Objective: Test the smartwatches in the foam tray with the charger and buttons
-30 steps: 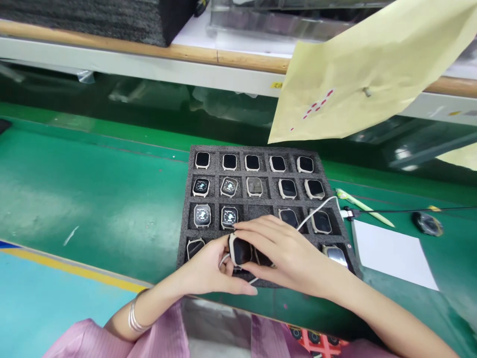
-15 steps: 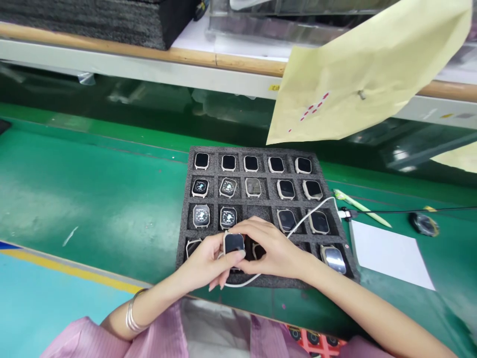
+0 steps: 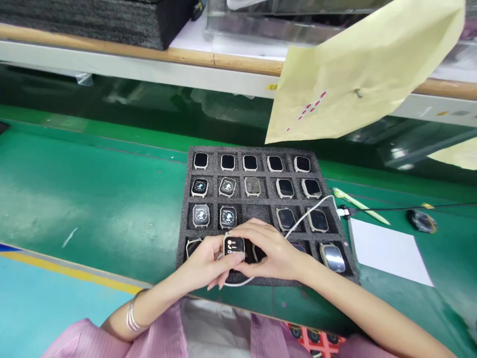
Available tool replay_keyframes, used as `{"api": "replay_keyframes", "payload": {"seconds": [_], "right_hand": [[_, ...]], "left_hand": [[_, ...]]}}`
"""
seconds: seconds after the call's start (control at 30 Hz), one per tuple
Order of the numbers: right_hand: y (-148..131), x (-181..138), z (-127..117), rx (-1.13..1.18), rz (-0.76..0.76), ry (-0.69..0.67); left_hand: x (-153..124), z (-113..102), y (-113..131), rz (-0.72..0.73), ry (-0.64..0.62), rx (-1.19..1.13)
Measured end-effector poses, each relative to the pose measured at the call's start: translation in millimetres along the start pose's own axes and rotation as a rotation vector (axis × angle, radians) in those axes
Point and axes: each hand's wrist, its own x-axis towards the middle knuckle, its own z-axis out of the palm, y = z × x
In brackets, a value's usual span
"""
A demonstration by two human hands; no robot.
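- Smartwatch [image 3: 234, 247]: pinched between both hands, over the bottom rows of the charcoal foam tray [image 3: 261, 151], its lit screen facing up and showing a menu list.
- Left hand [image 3: 203, 263]: fingers [image 3: 219, 284] closed narrow around the case's left side, silver bangle [image 3: 131, 318] on the wrist.
- Right hand [image 3: 270, 248]: fingers [image 3: 244, 227] arched over the case from the right, closed narrow, screen mostly uncovered. Edge-only hold looks sound.
- White cable [image 3: 309, 213]: loops below the smartwatch, then runs up across the foam tray and past its right edge to a connector [image 3: 345, 213].
- Foam tray: grid of compartments holding more watches, four lit on its left side, most others dark; the middle compartment of the third row holds none.
- Right of foam tray: yellow-green pen [image 3: 359, 205], white paper sheet [image 3: 389, 252].
- Above foam tray: pale yellow paper [image 3: 357, 74] with red marks, hanging in front of the shelf edge.
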Motion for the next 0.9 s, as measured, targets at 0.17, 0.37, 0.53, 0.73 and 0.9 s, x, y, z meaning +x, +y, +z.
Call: {"api": "replay_keyframes", "payload": {"seconds": [0.17,0.37,0.53,0.73,0.9], "right_hand": [[-1,0,1,-0.011,-0.001,0.012],[-2,-1,0,-0.002,0.011,0.008],[-3,0,-9,0.257,0.102,-0.034],[-5,3,-6,0.651,0.215,-0.007],[-2,3,1,0.655,0.227,0.040]], "left_hand": [[-1,0,-2,0.010,-0.006,-0.023],[0,1,-3,0.009,-0.008,-0.023],[-2,-3,-2,0.039,-0.055,-0.044],[-7,-13,-7,0.038,-0.292,-0.212],[-6,-16,-11,-0.010,-0.317,-0.252]]}}
